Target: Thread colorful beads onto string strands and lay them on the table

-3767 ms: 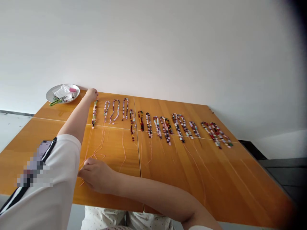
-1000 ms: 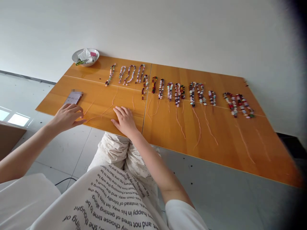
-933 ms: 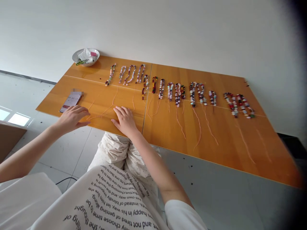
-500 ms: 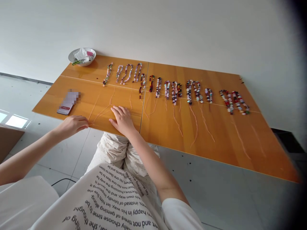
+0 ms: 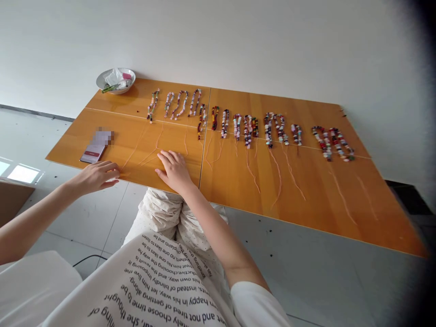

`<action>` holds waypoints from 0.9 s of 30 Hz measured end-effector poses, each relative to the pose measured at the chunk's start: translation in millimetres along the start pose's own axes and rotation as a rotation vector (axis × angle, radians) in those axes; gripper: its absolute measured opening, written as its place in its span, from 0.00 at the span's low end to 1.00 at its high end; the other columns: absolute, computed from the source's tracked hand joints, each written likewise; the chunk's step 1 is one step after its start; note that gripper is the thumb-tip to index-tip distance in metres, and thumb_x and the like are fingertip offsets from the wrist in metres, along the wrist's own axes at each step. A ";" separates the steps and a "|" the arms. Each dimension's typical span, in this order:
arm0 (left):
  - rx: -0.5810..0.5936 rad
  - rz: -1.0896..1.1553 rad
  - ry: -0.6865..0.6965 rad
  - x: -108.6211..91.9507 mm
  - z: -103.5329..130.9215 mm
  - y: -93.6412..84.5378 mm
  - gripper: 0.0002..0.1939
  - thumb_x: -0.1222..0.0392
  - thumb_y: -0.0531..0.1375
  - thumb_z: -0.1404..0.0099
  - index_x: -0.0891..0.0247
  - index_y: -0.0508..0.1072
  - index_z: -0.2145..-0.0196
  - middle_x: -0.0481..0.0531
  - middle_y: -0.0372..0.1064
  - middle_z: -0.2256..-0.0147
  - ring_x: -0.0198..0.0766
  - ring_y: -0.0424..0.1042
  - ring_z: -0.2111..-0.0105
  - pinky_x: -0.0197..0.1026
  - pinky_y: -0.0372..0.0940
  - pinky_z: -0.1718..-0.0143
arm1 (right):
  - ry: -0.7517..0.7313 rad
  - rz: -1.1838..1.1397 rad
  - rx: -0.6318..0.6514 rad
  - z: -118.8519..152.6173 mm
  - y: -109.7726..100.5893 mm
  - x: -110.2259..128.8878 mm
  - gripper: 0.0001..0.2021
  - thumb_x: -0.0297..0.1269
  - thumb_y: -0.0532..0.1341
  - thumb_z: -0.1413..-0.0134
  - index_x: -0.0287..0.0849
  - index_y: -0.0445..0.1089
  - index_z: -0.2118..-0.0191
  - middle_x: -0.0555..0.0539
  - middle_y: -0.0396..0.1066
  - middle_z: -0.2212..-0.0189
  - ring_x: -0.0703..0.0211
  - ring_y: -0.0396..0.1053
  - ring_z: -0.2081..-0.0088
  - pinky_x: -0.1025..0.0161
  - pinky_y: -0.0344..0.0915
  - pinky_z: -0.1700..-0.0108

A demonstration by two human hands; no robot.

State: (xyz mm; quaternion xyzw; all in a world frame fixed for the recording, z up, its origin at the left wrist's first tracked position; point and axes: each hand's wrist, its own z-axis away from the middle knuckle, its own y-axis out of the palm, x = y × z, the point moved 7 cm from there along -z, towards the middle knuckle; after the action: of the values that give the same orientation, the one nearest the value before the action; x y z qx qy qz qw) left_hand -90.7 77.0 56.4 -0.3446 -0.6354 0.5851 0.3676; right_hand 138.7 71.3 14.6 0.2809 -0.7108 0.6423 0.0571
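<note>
My left hand point(image 5: 101, 175) is at the table's front left edge, its thumb and fingers slightly apart. Close to its fingertips lies the end of a thin orange thread point(image 5: 134, 147), which runs up to the leftmost bead strand point(image 5: 153, 105). No grip on that thread is visible. My right hand point(image 5: 174, 170) rests on the tabletop with its fingers spread, just below another orange thread point(image 5: 158, 138) that splits in two. That thread leads toward a pink and purple bead strand point(image 5: 169, 104).
Several multicoloured bead strands point(image 5: 247, 131) lie in a row across the wooden table point(image 5: 231, 181), loose threads trailing toward me. A phone point(image 5: 94, 147) lies left of my hands. In the back left corner stands a white bowl point(image 5: 100, 82) holding plastic and a green-handled item.
My left hand has shifted slightly left and its fingers have loosened. The leftmost bead strand's lower end has moved a little right. My right hand stays in place.
</note>
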 end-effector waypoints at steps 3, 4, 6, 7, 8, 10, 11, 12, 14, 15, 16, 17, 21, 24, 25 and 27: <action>0.026 -0.055 -0.039 10.4 8.9 1.6 0.15 0.52 0.51 0.28 0.58 0.73 0.67 0.52 0.76 0.61 0.38 0.73 0.66 0.39 0.62 0.70 | -0.006 0.003 -0.005 0.0 0.0 -0.3 0.26 0.42 0.57 0.35 0.37 0.63 0.35 0.40 0.60 0.33 0.40 0.54 0.33 0.39 0.49 0.31; 0.039 -0.070 -0.055 14.3 12.1 2.3 0.15 0.52 0.51 0.28 0.58 0.73 0.67 0.52 0.76 0.61 0.38 0.73 0.66 0.39 0.62 0.69 | -0.006 0.003 -0.006 0.0 0.0 -0.5 0.26 0.42 0.57 0.35 0.37 0.63 0.35 0.40 0.60 0.33 0.40 0.54 0.33 0.39 0.49 0.31; 0.064 -0.075 -0.096 22.6 17.8 2.6 0.17 0.52 0.49 0.27 0.57 0.72 0.68 0.52 0.75 0.60 0.39 0.73 0.65 0.41 0.64 0.66 | -0.007 0.004 -0.009 0.2 0.0 -0.8 0.26 0.42 0.57 0.35 0.36 0.63 0.35 0.40 0.60 0.34 0.40 0.54 0.34 0.39 0.49 0.31; 0.074 -0.061 -0.120 26.4 19.7 2.0 0.17 0.52 0.49 0.28 0.57 0.72 0.69 0.52 0.75 0.59 0.40 0.73 0.64 0.43 0.65 0.64 | -0.006 0.004 -0.010 0.3 -0.1 -0.8 0.26 0.42 0.57 0.35 0.36 0.63 0.35 0.40 0.60 0.34 0.40 0.55 0.34 0.39 0.50 0.31; 0.077 -0.041 -0.152 30.1 20.8 0.3 0.16 0.50 0.50 0.29 0.57 0.72 0.68 0.53 0.74 0.58 0.42 0.73 0.63 0.45 0.66 0.62 | -0.006 0.004 -0.011 0.4 -0.2 -0.8 0.26 0.42 0.57 0.35 0.36 0.63 0.35 0.40 0.60 0.34 0.40 0.55 0.34 0.39 0.50 0.31; 0.065 0.018 -0.222 34.8 19.8 -4.6 0.15 0.44 0.55 0.32 0.57 0.71 0.65 0.55 0.73 0.55 0.46 0.73 0.60 0.49 0.67 0.59 | -0.006 0.007 -0.008 0.5 -0.4 -0.6 0.26 0.42 0.57 0.35 0.36 0.63 0.35 0.40 0.60 0.34 0.40 0.55 0.34 0.40 0.50 0.31; 0.052 0.052 -0.246 34.6 17.7 -7.0 0.16 0.42 0.57 0.34 0.57 0.71 0.61 0.56 0.72 0.53 0.48 0.73 0.58 0.50 0.68 0.57 | -0.007 0.008 -0.006 0.5 -0.5 -0.3 0.26 0.42 0.57 0.35 0.36 0.63 0.35 0.40 0.60 0.34 0.40 0.54 0.34 0.40 0.50 0.31; 0.043 0.087 -0.255 32.2 14.5 -8.4 0.19 0.41 0.59 0.35 0.57 0.70 0.57 0.57 0.72 0.51 0.50 0.73 0.55 0.51 0.68 0.56 | -0.008 0.009 -0.003 0.5 -0.6 -0.1 0.26 0.42 0.57 0.34 0.35 0.63 0.35 0.40 0.60 0.33 0.40 0.54 0.34 0.40 0.49 0.31; 0.036 0.137 -0.200 20.4 6.4 -7.7 0.20 0.43 0.59 0.34 0.56 0.69 0.50 0.57 0.70 0.46 0.51 0.72 0.50 0.50 0.68 0.54 | -0.007 0.011 0.002 0.3 -0.7 0.2 0.27 0.43 0.56 0.34 0.34 0.62 0.35 0.40 0.59 0.33 0.39 0.54 0.33 0.39 0.49 0.31; 0.036 0.142 -0.150 12.7 2.7 -5.9 0.17 0.46 0.58 0.32 0.55 0.69 0.50 0.56 0.71 0.46 0.49 0.73 0.49 0.48 0.67 0.54 | -0.006 0.011 0.003 0.1 -0.8 0.3 0.27 0.43 0.56 0.34 0.34 0.62 0.35 0.40 0.59 0.33 0.39 0.54 0.33 0.39 0.49 0.31; 0.025 0.132 -0.100 5.4 -0.2 -4.3 0.13 0.50 0.56 0.30 0.55 0.71 0.52 0.55 0.73 0.48 0.47 0.74 0.51 0.47 0.67 0.55 | -0.004 0.010 0.003 -0.1 -0.9 0.3 0.27 0.42 0.56 0.34 0.34 0.62 0.35 0.39 0.59 0.33 0.39 0.53 0.33 0.39 0.49 0.31; -0.001 0.113 -0.052 -1.2 -2.0 -3.3 0.09 0.53 0.55 0.29 0.56 0.73 0.56 0.53 0.76 0.52 0.45 0.75 0.54 0.45 0.67 0.56 | -0.001 0.008 0.001 -0.4 -1.0 0.5 0.27 0.42 0.57 0.34 0.34 0.62 0.35 0.39 0.59 0.33 0.39 0.53 0.33 0.39 0.49 0.31; -0.146 0.023 0.067 -15.4 -0.2 -7.1 0.06 0.63 0.56 0.29 0.59 0.73 0.62 0.50 0.78 0.62 0.39 0.76 0.63 0.42 0.68 0.59 | 0.000 -0.003 -0.007 -2.1 -2.3 1.4 0.26 0.41 0.57 0.34 0.36 0.63 0.35 0.41 0.59 0.33 0.41 0.53 0.32 0.40 0.49 0.30; -0.168 -0.041 0.111 -19.6 4.6 -11.8 0.04 0.66 0.56 0.30 0.61 0.71 0.63 0.51 0.77 0.64 0.38 0.75 0.65 0.41 0.67 0.63 | -0.007 -0.003 -0.008 -3.4 -3.3 2.1 0.25 0.41 0.57 0.34 0.37 0.63 0.36 0.42 0.59 0.33 0.42 0.53 0.32 0.40 0.48 0.30; -0.163 -0.057 0.124 -21.0 6.0 -13.2 0.04 0.66 0.56 0.31 0.61 0.71 0.63 0.51 0.77 0.64 0.38 0.75 0.66 0.40 0.67 0.64 | -0.010 -0.002 -0.006 -3.7 -3.3 2.1 0.25 0.41 0.57 0.34 0.38 0.63 0.36 0.42 0.59 0.33 0.42 0.53 0.32 0.40 0.48 0.30; -0.148 -0.075 0.148 -24.0 8.2 -16.2 0.05 0.66 0.56 0.31 0.61 0.71 0.63 0.52 0.76 0.64 0.38 0.75 0.66 0.40 0.67 0.65 | -0.012 -0.001 -0.003 -3.9 -2.9 1.7 0.25 0.41 0.57 0.34 0.38 0.63 0.36 0.41 0.58 0.32 0.42 0.53 0.32 0.39 0.48 0.30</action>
State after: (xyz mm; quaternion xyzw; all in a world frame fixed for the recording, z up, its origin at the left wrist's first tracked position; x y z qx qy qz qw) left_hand -86.2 50.9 70.6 -0.3891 -0.6604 0.4952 0.4090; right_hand 137.6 74.4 18.6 0.2851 -0.7119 0.6396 0.0535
